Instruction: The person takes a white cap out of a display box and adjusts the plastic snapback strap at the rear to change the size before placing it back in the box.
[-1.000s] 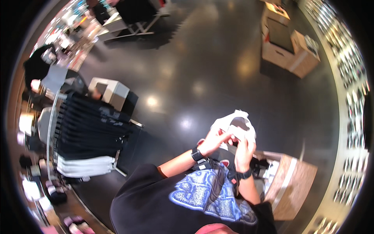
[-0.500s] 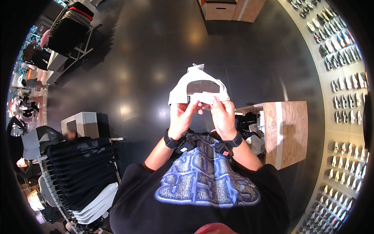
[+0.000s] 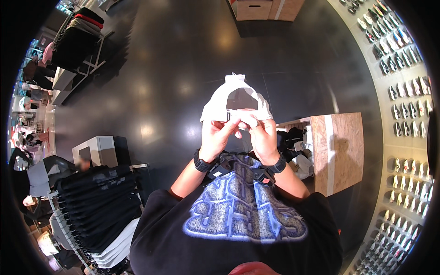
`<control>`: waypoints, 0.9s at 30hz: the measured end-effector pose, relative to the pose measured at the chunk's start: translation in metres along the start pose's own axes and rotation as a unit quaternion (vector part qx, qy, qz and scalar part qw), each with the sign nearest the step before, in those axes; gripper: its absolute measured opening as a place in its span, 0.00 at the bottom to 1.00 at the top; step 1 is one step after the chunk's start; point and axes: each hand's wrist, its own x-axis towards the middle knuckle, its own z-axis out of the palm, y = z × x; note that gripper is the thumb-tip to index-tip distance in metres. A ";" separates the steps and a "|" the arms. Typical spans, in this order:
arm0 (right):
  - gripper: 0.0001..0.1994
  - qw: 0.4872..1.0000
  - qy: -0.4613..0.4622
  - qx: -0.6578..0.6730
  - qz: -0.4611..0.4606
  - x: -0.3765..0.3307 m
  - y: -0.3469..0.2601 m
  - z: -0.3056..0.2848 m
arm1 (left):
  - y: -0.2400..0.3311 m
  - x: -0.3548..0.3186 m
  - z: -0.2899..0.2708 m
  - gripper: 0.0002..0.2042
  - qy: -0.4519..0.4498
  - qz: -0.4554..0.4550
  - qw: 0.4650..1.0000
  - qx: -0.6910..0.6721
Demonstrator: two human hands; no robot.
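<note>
I stood on a wide, dark glossy floor (image 3: pixel 183 68) that lay open ahead of me and to my far left. To my right stood a pale chipboard display box (image 3: pixel 341 151) with dark clothing heaped in it, just beside my right elbow, and beyond it a curved wall of shoes (image 3: pixel 405 96). To my near left hung a rack of black folded shirts (image 3: pixel 98 201), close to my left arm.

My left hand (image 3: pixel 220 135) and right hand (image 3: pixel 261 135) were raised together in front of my chest, both pinched on the near hem of a white cloth garment with a dark panel inside its opening (image 3: pixel 236 98). It hung in the air, its rounded top pointing away from me.
</note>
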 end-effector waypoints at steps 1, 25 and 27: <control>0.11 1.000 0.001 0.000 -0.002 -0.001 -0.001 -0.001 | -0.001 0.000 -0.001 0.13 -0.002 0.001 1.000 0.000; 0.19 0.998 -0.015 -0.043 -0.031 -0.009 -0.006 -0.011 | -0.026 0.000 -0.004 0.08 -0.011 -0.080 0.989 -0.123; 0.19 0.996 -0.022 -0.028 -0.088 -0.008 0.001 -0.012 | -0.026 0.004 -0.003 0.18 -0.009 -0.098 0.985 -0.143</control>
